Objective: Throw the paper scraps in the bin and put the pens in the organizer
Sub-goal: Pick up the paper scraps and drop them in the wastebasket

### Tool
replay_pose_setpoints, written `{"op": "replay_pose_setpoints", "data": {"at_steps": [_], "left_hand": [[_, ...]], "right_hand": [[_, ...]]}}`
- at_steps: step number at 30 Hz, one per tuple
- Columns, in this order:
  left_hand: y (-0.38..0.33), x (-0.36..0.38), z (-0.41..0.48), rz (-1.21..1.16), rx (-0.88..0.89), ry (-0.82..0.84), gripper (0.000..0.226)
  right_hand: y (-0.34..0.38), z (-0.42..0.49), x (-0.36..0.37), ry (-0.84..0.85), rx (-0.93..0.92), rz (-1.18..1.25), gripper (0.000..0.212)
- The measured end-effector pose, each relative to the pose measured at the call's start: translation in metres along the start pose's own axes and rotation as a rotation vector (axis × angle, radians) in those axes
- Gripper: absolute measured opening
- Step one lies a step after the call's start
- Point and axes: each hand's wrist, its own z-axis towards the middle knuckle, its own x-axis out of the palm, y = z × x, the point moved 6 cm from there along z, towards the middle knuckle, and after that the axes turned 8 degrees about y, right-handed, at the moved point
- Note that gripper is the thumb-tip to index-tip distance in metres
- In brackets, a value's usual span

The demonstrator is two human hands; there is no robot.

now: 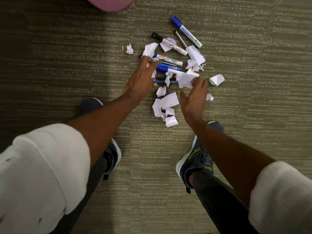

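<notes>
The person stands over a grey carpet [253,81] and reaches down with both arms to a heap of paper scraps [166,107] mixed with pens. The sorting seems to be just at its start, since nothing is picked up yet.

The left hand [143,76] hangs with spread, relaxed fingers over a blue-capped whiteboard marker [167,59] and holds nothing. The right hand [194,97] is also wide, thumb apart. Its fingertips [198,81] are at the edge of a larger white scrap [184,78], but blur hides whether they touch it.

Farther away lie a black-capped marker [168,43], a thin pen [180,38] and a big blue marker [185,31]. Single scraps lie apart at the left [129,48] and the right [217,79].

A pink object [109,3] shows at the top edge. I cannot tell if it is the bin or the organizer.

The next move, I think, asks for pinching paper only, because several scraps lie across the pens.
</notes>
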Motion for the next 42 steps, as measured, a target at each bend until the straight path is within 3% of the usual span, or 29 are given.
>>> {"op": "replay_pose_setpoints", "data": {"at_steps": [3,5,9,16,22,25,27,30,35,40,42], "left_hand": [[-0.005,0.001,0.019,0.148,-0.005,-0.025,0.087],[0.001,0.006,0.029,0.183,-0.061,0.026,0.095],[0.013,0.014,0.036,0.134,-0.181,0.131,0.084],[0.012,-0.004,0.026,0.108,-0.269,0.055,0.077],[0.027,-0.038,0.013,0.039,-0.273,-0.162,0.035],[0.044,-0.052,0.009,-0.011,-0.272,-0.23,0.023],[0.052,-0.059,0.012,-0.045,-0.259,-0.231,0.019],[0.057,-0.068,0.021,-0.022,-0.209,-0.206,0.019],[0.073,-0.073,0.032,-0.081,-0.277,-0.163,0.039],[0.076,-0.072,0.041,-0.134,-0.305,-0.121,0.023],[0.075,-0.077,0.044,-0.1,-0.311,-0.119,0.04]], "right_hand": [[0.007,0.018,0.004,0.118,-0.098,-0.183,0.069],[0.013,0.026,0.01,0.194,-0.18,-0.292,0.067],[0.018,0.032,0.012,0.234,-0.241,-0.347,0.056],[0.014,0.041,-0.004,0.201,-0.175,-0.235,0.039],[-0.014,0.026,-0.033,-0.015,-0.105,0.017,0.016],[-0.05,0.0,-0.038,-0.102,0.059,0.086,0.024],[-0.072,-0.01,-0.03,-0.048,0.144,0.071,0.028],[-0.087,-0.012,-0.016,0.056,0.185,0.061,0.036],[-0.09,-0.002,-0.008,0.053,0.169,0.016,0.033],[-0.075,-0.01,-0.005,0.052,0.122,0.151,0.033],[-0.056,-0.02,0.005,0.133,0.052,0.215,0.036]]}}
